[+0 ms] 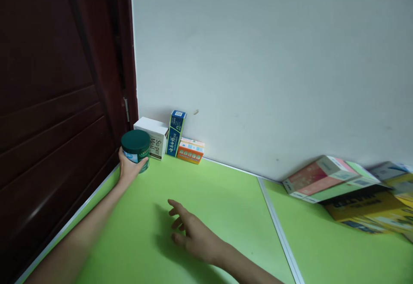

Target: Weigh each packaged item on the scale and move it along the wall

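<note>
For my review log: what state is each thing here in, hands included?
Left hand: gripping the green tub.
Green tub: upright, lid on.
Right hand: empty, loosely bent, above the green surface.
White box: standing, top closed.
Blue box: upright, top closed.
Orange box: resting low, visible sides closed.
Pink box, yellow box: blurred; open or shut unclear.
Door: cannot tell whether shut.

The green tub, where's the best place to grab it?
Probably around the curved side of the green tub, below its lid, coming from the front, as the left hand does. It stands upright and round, so fingers can wrap it, while the white box crowds it from behind.
</note>
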{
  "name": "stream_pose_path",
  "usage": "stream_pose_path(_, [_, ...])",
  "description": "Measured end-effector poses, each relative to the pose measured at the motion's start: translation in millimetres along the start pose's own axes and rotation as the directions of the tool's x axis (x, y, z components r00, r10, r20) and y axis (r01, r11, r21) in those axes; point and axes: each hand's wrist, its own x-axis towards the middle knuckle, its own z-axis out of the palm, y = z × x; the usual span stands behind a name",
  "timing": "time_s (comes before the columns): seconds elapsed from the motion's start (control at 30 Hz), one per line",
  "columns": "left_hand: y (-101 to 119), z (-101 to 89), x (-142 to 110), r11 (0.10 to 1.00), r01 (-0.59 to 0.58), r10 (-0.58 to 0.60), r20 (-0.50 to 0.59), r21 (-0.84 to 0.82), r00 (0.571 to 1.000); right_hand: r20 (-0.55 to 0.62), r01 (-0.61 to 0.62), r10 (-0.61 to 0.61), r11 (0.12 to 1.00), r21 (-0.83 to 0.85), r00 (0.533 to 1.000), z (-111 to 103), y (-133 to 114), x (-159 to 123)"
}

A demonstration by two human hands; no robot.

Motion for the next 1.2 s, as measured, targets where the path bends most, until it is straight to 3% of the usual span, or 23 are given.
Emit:
stream_pose_path(0.23, [0,6.9,3,1.000,-0.017,0.017,-0.003,-0.020,1.000,0.016,0.016,-0.016,1.000,0.003,1.000,0,6,1])
stream_pose_path(0.37, [-6,2.9,-1,0.998,-0.045,0.047,0.060,-0.033,0.997,-0.016,0.085,-0.087,0.991,-0.105,0.996,-3,8,17])
stream_pose_path(0.5, [-23,0.0,-14,0.997,-0.033,0.027,0.092,0.072,0.995,-0.146,0.182,-0.234,0.936,-0.302,0.961,-9,3,68])
stream_pose_path(0.67, [-36,-0.4,-21,0.996,-0.065,0.057,0.110,0.069,0.992,-0.238,0.187,-0.264,0.935,-0.303,0.935,-19,-3,144])
stream_pose_path(0.77, [-35,1.2,-21,0.995,-0.075,0.068,0.102,0.063,0.992,-0.283,0.179,-0.260,0.943,-0.282,0.923,-19,0,169])
stream_pose_path(1.03, [-41,3.1,-23,0.991,-0.088,0.082,0.063,0.096,0.995,-0.328,0.131,-0.213,0.958,-0.253,0.920,-15,18,175])
stream_pose_path(1.2, [-40,2.2,-20,0.991,-0.081,0.075,0.053,0.111,0.996,-0.293,0.092,-0.177,0.955,-0.282,0.939,-20,13,178])
